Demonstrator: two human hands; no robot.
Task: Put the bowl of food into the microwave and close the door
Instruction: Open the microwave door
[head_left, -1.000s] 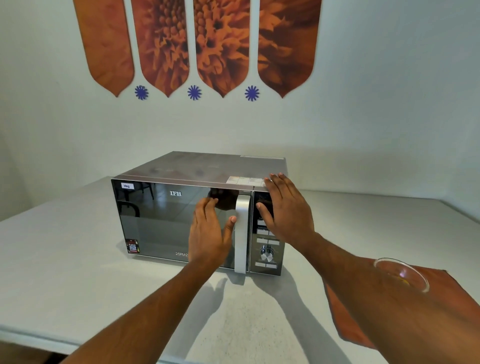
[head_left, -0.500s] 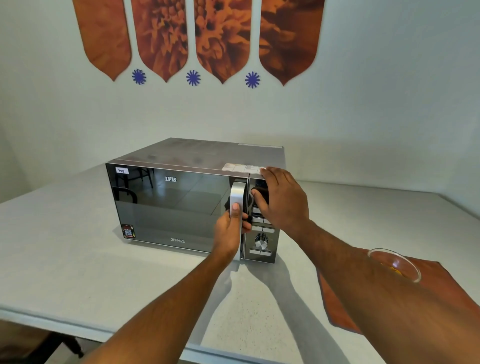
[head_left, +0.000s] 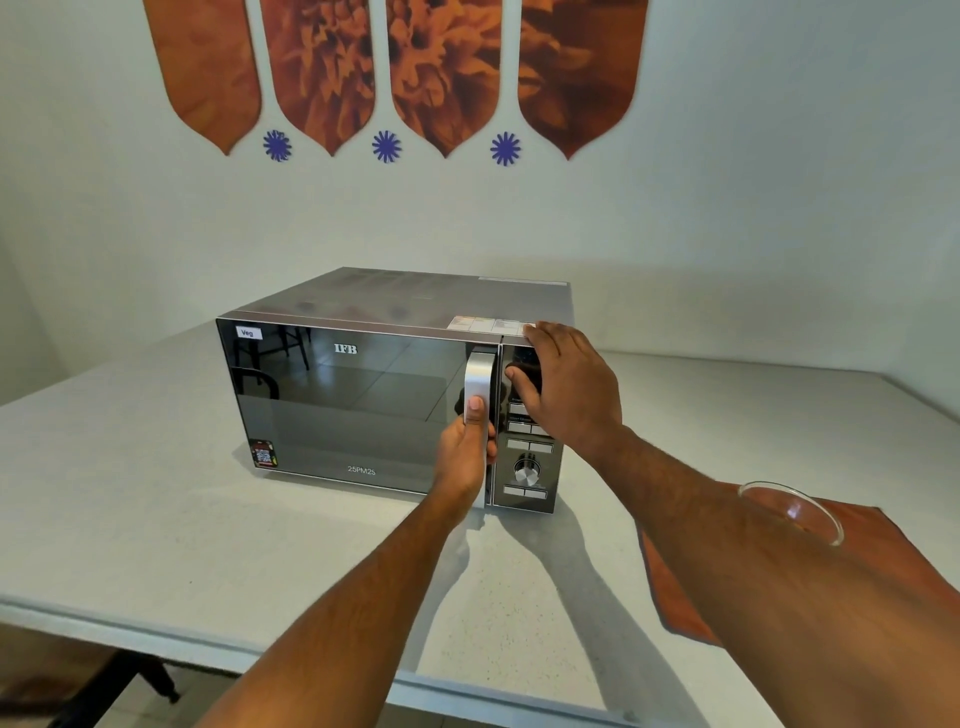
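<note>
A mirror-fronted microwave (head_left: 353, 395) stands on the pale table with its door closed. My left hand (head_left: 467, 452) is wrapped around the silver door handle (head_left: 478, 374), thumb up on its front. My right hand (head_left: 566, 384) lies flat against the top right corner and control panel (head_left: 527, 467), fingers spread, holding nothing. A clear glass bowl (head_left: 795, 512) sits on an orange cloth at the right, mostly hidden behind my right forearm; its contents are hard to make out.
The orange cloth (head_left: 883, 551) lies near the table's right front. The table's front edge (head_left: 156, 623) runs along the bottom, with a dark chair leg below it. The wall stands close behind the microwave.
My left hand went from flat against the door glass to gripping the handle. My right hand stayed braced on the microwave's top right corner. The view has tilted slightly.
</note>
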